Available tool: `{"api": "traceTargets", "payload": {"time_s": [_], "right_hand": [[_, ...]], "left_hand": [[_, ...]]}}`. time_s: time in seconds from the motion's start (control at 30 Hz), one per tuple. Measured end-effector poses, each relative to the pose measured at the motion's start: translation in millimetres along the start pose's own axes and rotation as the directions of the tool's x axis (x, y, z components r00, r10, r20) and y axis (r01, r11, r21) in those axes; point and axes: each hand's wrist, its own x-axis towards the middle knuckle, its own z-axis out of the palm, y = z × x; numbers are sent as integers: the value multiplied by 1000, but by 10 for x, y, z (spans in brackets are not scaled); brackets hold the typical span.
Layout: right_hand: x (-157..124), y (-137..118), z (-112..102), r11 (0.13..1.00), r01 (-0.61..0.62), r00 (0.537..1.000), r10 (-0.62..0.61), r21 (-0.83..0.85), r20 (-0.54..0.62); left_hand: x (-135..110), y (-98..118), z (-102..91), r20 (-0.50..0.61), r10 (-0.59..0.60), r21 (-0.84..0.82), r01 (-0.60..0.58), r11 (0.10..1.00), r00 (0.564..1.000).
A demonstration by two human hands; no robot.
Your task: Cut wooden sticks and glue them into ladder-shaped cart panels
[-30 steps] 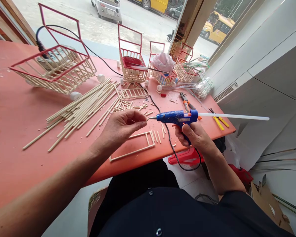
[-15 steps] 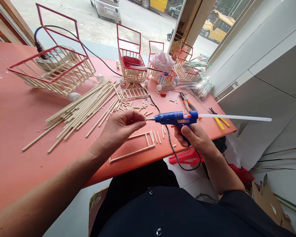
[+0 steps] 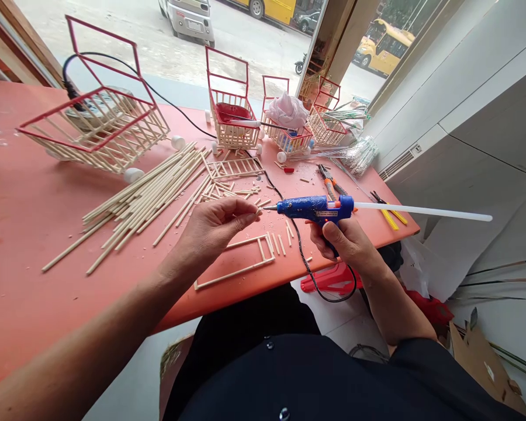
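My right hand (image 3: 346,242) grips a blue hot glue gun (image 3: 315,209) with a long white glue stick (image 3: 421,210) poking out behind. Its nozzle points left at my left hand (image 3: 214,225), whose fingers pinch a short wooden stick piece (image 3: 257,211) just off the nozzle tip. Below both hands a partly built stick frame (image 3: 239,260) lies flat on the orange table (image 3: 26,222), with a few short cut sticks (image 3: 278,242) beside it.
A pile of long wooden sticks (image 3: 149,196) and a ladder-like panel (image 3: 236,168) lie behind my left hand. Several red-and-wood stick carts (image 3: 232,117) stand along the window; a large one (image 3: 96,126) is tipped at the left. Pliers (image 3: 331,184) and yellow-handled cutters (image 3: 390,216) lie right. The black cord (image 3: 307,263) hangs off the table's edge.
The glue gun's nozzle has drawn slightly back from my left fingertips, and the small stick piece now shows between them. The view shifted a little.
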Motion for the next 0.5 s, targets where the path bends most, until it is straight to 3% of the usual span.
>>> {"api": "traceTargets", "payload": {"time_s": [0.4,0.5], "right_hand": [[-25,26,23,1000,-6,1000,6,-1,7],[-24,19,54,1000,24,999,-24,-2,-37]], "left_hand": [[2,-1,14,2,-57,-63,57,996,998],[24,-24,-3,-13,-71,-79,70,994,997]]}}
